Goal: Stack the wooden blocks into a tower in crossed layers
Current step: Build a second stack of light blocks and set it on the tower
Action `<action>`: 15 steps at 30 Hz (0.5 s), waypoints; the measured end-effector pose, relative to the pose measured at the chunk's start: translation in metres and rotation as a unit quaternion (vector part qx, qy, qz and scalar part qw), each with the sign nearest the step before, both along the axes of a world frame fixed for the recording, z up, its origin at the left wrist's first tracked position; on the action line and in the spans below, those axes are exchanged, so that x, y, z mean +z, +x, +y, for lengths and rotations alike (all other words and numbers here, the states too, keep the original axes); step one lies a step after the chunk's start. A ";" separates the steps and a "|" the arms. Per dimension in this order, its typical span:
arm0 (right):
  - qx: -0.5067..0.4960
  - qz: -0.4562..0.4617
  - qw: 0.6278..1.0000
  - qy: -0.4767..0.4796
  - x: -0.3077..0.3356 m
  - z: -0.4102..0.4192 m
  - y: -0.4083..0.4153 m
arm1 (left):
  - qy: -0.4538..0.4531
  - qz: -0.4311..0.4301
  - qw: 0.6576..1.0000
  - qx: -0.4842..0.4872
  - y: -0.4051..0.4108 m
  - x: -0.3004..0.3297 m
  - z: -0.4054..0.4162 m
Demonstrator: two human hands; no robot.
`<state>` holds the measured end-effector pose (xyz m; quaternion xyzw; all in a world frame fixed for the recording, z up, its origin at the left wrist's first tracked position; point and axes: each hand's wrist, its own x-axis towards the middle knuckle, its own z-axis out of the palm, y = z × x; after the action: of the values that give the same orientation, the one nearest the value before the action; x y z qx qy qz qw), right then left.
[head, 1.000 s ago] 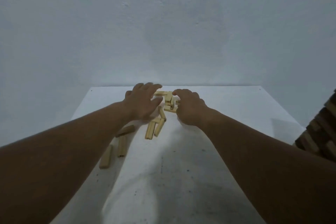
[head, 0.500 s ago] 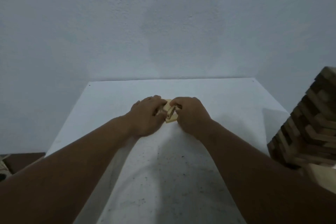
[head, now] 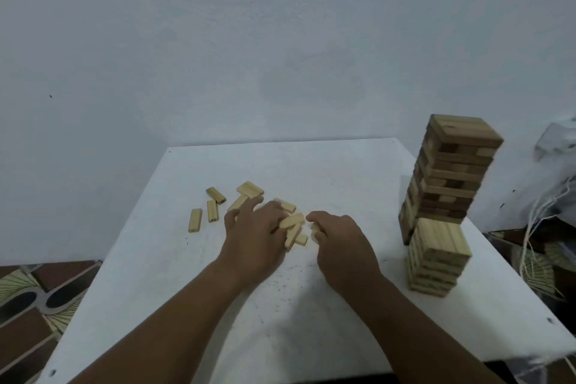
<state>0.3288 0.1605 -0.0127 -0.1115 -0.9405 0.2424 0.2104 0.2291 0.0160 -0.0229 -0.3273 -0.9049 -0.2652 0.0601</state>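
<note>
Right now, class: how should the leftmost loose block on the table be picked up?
Pinch the leftmost block across its two long sides near the middle, coming from above. It lies flat on the white table, apart from the other blocks, so both long sides are free.

We see a pale bluish wall [head: 280, 40] behind a white table [head: 311, 321]; patterned floor tiles [head: 37, 299] lower L.

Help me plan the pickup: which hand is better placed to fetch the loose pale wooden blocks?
Left. The left hand lies nearest the loose pale wooden blocks; the right hand is farther.
</note>
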 end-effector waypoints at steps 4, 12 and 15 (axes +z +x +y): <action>0.007 0.035 0.999 -0.041 0.002 -0.009 0.032 | 0.123 -0.009 0.988 0.088 0.043 0.000 -0.009; 0.036 -0.022 0.996 -0.078 -0.004 -0.017 0.073 | 0.171 -0.039 0.977 0.124 0.113 -0.003 -0.031; 0.025 -0.037 0.997 -0.062 -0.003 -0.011 0.077 | 0.109 -0.017 0.987 0.117 0.118 -0.005 -0.034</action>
<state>0.4053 0.1499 -0.0158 -0.1095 -0.9332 0.3015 0.1620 0.3468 -0.0180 -0.0280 -0.2060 -0.9038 -0.3583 0.1110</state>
